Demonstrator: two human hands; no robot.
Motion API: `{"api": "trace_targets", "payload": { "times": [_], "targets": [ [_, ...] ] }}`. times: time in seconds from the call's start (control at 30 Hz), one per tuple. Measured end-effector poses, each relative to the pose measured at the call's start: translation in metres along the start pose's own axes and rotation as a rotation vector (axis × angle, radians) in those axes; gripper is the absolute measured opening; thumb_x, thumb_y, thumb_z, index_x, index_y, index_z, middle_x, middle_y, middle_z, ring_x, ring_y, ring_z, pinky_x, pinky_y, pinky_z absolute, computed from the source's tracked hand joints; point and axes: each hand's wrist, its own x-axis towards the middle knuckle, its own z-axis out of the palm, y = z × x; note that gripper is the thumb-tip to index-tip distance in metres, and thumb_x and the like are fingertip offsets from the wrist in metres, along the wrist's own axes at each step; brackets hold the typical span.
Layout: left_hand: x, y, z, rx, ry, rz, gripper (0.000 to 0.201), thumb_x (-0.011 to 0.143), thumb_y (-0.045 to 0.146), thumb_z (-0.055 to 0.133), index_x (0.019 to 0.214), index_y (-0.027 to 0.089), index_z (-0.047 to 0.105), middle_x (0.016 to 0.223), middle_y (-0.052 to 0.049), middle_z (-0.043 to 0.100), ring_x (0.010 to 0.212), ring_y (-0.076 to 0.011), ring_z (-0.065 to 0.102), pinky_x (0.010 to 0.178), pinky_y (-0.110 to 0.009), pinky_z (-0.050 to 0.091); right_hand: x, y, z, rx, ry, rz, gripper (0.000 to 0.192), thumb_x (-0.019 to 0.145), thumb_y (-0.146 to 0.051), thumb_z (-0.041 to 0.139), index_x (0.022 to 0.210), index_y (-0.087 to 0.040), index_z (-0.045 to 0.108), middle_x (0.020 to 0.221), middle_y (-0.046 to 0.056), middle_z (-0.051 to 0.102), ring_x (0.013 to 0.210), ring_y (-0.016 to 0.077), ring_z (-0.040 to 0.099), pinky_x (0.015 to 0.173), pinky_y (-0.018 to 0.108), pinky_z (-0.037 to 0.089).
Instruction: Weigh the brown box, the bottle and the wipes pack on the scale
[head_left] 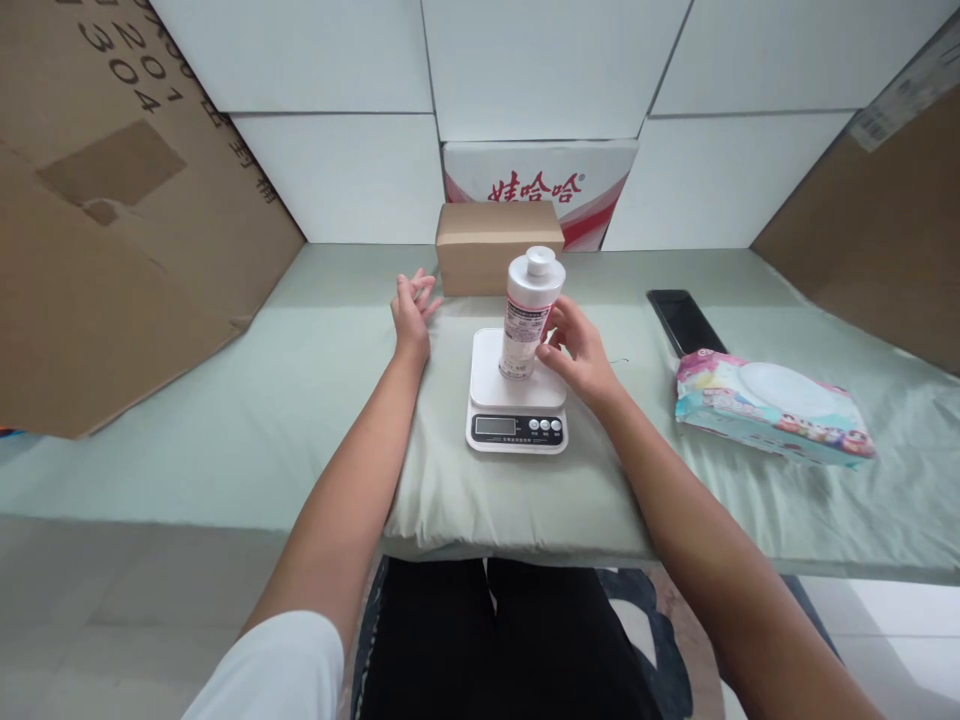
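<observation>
A white bottle (525,315) with a silver cap and a printed label stands upright, or very slightly tilted, on the white kitchen scale (517,435). My right hand (579,352) is at the bottle's right side, thumb at the front and fingers curled behind; it seems to grip it, though part of the fingers is hidden. The scale's display looks blank. To the left, my left hand (412,312) rests on the cloth, empty, with its fingers loosely apart. Just beside those fingers sits a closed brown cardboard box (495,250).
A pale green cloth (337,430) covers the table. On the right lie a black phone (686,322) and a pack of wipes (772,405). Large cardboard sheets stand at the left (135,250) and right (885,230). A white printed box (615,165) stands against the back panels.
</observation>
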Motion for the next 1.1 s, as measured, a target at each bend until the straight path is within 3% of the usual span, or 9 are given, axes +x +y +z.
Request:
{"api": "trace_targets", "payload": {
  "times": [0.1,0.3,0.43,0.57,0.7,0.97,1.1],
  "targets": [
    [-0.001,0.001,0.001,-0.027,0.022,0.015,0.064,0.108,0.067,0.033,0.095,0.02,0.074,0.167,-0.014,0.053,0.149,-0.0313,0.059,0.111,-0.041,0.06,-0.002,-0.006,0.008,-0.043,-0.052,0.029,0.071,0.085,-0.067,0.079,0.141,-0.029,0.058,0.112,0.004,0.072,0.087,0.0197,0.061,0.07,0.034,0.046],
    [0.001,-0.001,0.0,-0.05,0.029,0.025,0.061,0.105,0.071,0.039,0.094,0.021,0.074,0.163,-0.013,0.057,0.146,-0.032,0.062,0.105,-0.04,0.063,-0.003,-0.007,0.015,-0.073,-0.029,0.07,0.048,0.086,-0.055,0.082,0.12,-0.025,0.066,0.092,0.001,0.065,0.072,0.0145,0.05,0.067,0.032,0.043],
    [0.003,-0.002,0.0,-0.053,0.046,0.026,0.061,0.105,0.071,0.039,0.093,0.022,0.074,0.163,-0.012,0.058,0.144,-0.0313,0.064,0.101,-0.037,0.064,0.004,0.009,-0.004,-0.122,0.23,0.025,0.051,0.081,-0.06,0.084,0.113,-0.025,0.066,0.086,0.0,0.06,0.067,0.0131,0.043,0.059,0.029,0.038],
    [0.002,-0.001,0.002,-0.048,0.056,0.009,0.059,0.107,0.064,0.035,0.092,0.022,0.074,0.163,-0.01,0.058,0.141,-0.0279,0.066,0.093,-0.031,0.065,0.013,0.041,-0.044,-0.231,0.55,0.042,0.049,0.078,-0.055,0.083,0.111,-0.024,0.064,0.098,0.003,0.065,0.075,0.0148,0.05,0.063,0.028,0.043],
    [0.001,0.001,0.003,-0.06,0.06,0.001,0.058,0.107,0.063,0.036,0.094,0.022,0.075,0.161,-0.01,0.06,0.14,-0.0276,0.066,0.093,-0.032,0.065,0.015,0.072,-0.075,-0.272,0.716,0.117,0.046,0.073,-0.045,0.079,0.109,-0.022,0.063,0.101,0.003,0.068,0.08,0.0153,0.057,0.07,0.029,0.047],
    [0.0,0.003,0.004,-0.069,0.059,-0.01,0.059,0.108,0.061,0.034,0.09,0.021,0.074,0.161,-0.013,0.059,0.139,-0.0288,0.067,0.096,-0.035,0.065,0.017,0.094,-0.076,-0.25,0.703,0.177,0.046,0.071,-0.035,0.075,0.114,-0.022,0.063,0.104,0.004,0.068,0.088,0.0185,0.063,0.077,0.031,0.053],
    [-0.001,0.003,0.004,-0.059,0.057,-0.018,0.06,0.108,0.063,0.035,0.092,0.021,0.074,0.16,-0.011,0.061,0.138,-0.0272,0.068,0.096,-0.033,0.065,0.02,0.099,-0.074,-0.196,0.711,0.197,0.05,0.071,-0.034,0.074,0.118,-0.025,0.063,0.103,0.002,0.068,0.081,0.0165,0.061,0.072,0.03,0.053]
  ]
}}
